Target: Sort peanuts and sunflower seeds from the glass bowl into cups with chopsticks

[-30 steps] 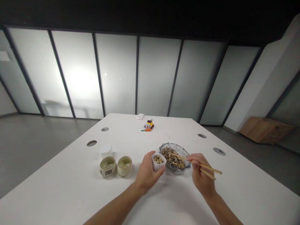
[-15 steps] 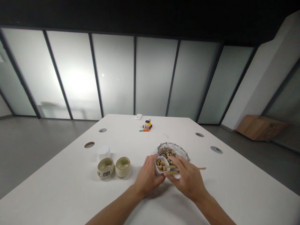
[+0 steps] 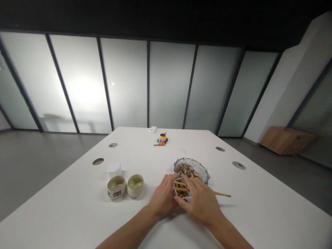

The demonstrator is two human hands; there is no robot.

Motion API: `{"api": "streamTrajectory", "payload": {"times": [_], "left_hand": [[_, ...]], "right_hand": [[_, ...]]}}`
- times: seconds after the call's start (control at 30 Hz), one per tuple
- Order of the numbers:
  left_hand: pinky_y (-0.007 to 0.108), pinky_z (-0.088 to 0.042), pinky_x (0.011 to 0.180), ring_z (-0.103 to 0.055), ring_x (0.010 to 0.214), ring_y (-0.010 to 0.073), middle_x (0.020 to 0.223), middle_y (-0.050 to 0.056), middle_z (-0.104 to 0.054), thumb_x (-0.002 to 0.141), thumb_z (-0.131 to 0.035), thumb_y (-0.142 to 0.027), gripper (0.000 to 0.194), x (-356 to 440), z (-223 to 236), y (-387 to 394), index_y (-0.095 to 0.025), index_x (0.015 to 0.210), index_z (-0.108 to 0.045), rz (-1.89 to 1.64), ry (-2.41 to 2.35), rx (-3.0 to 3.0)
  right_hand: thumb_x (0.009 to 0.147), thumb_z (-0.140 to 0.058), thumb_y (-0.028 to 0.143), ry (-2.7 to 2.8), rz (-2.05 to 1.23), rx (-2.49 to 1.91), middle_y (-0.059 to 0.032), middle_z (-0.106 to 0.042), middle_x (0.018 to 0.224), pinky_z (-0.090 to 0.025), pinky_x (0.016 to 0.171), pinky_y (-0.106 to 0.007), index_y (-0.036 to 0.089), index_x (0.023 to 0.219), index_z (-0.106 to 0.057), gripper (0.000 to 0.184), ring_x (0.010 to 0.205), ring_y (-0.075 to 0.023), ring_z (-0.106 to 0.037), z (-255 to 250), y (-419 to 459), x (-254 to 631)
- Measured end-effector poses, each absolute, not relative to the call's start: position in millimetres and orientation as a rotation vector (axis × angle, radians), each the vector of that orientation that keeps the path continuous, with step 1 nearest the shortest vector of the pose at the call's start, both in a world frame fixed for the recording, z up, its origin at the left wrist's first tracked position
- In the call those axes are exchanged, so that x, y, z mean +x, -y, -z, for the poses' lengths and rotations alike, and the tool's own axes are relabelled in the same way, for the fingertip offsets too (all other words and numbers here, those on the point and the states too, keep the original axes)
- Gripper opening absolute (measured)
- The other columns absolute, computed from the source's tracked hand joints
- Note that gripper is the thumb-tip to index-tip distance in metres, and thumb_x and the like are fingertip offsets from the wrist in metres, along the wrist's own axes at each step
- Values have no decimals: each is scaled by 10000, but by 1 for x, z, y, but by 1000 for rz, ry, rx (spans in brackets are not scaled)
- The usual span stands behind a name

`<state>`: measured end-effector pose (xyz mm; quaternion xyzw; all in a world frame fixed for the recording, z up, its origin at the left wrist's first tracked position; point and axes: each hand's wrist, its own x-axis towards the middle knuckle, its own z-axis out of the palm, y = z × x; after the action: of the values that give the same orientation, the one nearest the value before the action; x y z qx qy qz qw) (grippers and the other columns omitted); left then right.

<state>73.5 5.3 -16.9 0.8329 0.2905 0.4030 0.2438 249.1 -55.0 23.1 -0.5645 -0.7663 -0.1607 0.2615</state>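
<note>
A small white square cup [image 3: 185, 197] with peanuts [image 3: 182, 194] in it is gripped from the left by my left hand [image 3: 164, 195]. From the other side, my right hand [image 3: 202, 200] has its fingers and thumb at the cup's rim, partly covering it. A pair of wooden chopsticks [image 3: 222, 194] runs under my right palm, their tips lying over the peanuts inside the cup. Just behind the hands stands a clear glass bowl [image 3: 201, 168] holding sunflower seeds [image 3: 184, 169] and peanuts; my right fingers hide its front edge.
To the left, two pale green ceramic cups [image 3: 135, 186] sit side by side, with a white lidded container [image 3: 114, 170] behind them. Farther back are a yellow toy car [image 3: 163, 138], a toy carrot [image 3: 160, 144] and a white box-like item [image 3: 153, 130]. Round holes [image 3: 98, 161] pierce the white table.
My right hand has swung left from the glass bowl to the white cup, bringing the chopsticks over its peanuts. My left hand still holds the cup, now slightly lower and more tilted.
</note>
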Motion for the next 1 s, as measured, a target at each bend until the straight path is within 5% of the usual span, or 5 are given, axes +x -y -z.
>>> {"api": "streamTrajectory", "payload": {"times": [0.37, 0.63, 0.83, 1.0], "left_hand": [[492, -533, 1093, -533, 1342, 300, 1436, 100, -557, 756, -856, -161, 920, 76, 14, -5, -274, 1522, -358, -1043, -958, 2222], [456, -506, 1095, -524, 1315, 273, 1375, 117, -549, 879, -639, -202, 616, 76, 16, -13, -217, 1453, -416, -989, -1092, 2113], [431, -453, 1138, -525, 1329, 272, 1404, 127, -535, 891, -599, -212, 610, 75, 10, -9, -203, 1472, -416, -856, -1090, 2163], [427, -441, 1148, -530, 1327, 280, 1430, 137, -529, 887, -594, -215, 609, 75, 6, -6, -180, 1472, -427, -757, -1109, 2225]], "right_hand": [[909, -581, 377, 1817, 577, -1525, -82, -769, 1061, -579, 822, -376, 201, 1170, -684, 332, 973, -263, -723, -44, 47, 303], [968, -447, 562, 1310, 471, -2147, -142, -693, 1299, -576, 814, -451, 189, 1390, -603, 584, 1152, -345, -674, -52, 32, 353], [988, -367, 577, 1319, 165, -2451, -185, -628, 1434, -537, 980, -492, 138, 1447, -568, 666, 1262, -373, -629, -40, 25, 372], [988, -324, 615, 1286, 13, -2520, -135, -541, 1576, -519, 1026, -510, 200, 1518, -532, 704, 1277, -378, -635, -38, 23, 376]]}}
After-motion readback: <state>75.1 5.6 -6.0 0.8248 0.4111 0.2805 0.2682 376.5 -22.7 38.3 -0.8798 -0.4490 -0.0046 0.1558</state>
